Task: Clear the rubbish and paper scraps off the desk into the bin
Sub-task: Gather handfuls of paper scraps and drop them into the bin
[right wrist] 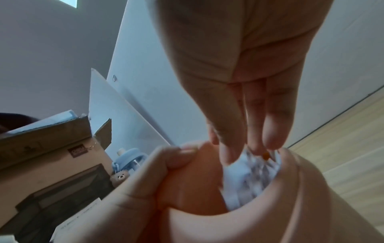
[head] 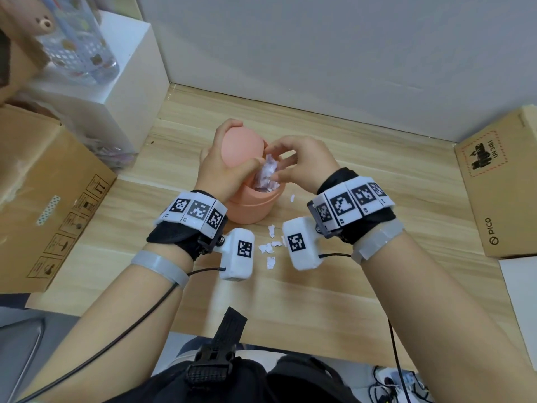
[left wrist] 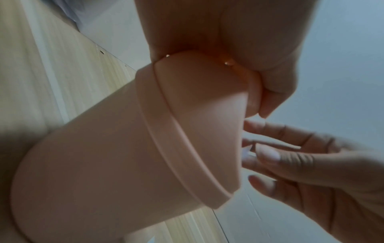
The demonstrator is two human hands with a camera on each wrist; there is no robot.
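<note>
A salmon-pink bin (head: pixel 250 205) stands mid-desk. My left hand (head: pixel 223 167) grips its domed swing lid (head: pixel 241 144), tipped back so the mouth is open; the left wrist view shows the fingers curled over the lid (left wrist: pixel 197 106). My right hand (head: pixel 296 161) is over the opening, its fingertips pinching a crumpled white paper wad (head: pixel 268 173) that sits half inside. From the right wrist, the fingers (right wrist: pixel 270 131) point down onto the wad (right wrist: pixel 249 177) inside the rim (right wrist: pixel 290 197). Several small paper scraps (head: pixel 270 248) lie on the desk in front of the bin, and one more (head: pixel 292 198) lies beside it.
A large cardboard box (head: pixel 43 184) fills the left side, with a white box (head: pixel 116 68) and a clear bottle (head: pixel 78 39) behind it. Another cardboard box (head: pixel 499 184) and a white sheet (head: pixel 520 301) sit at the right. The wall stands close behind the bin.
</note>
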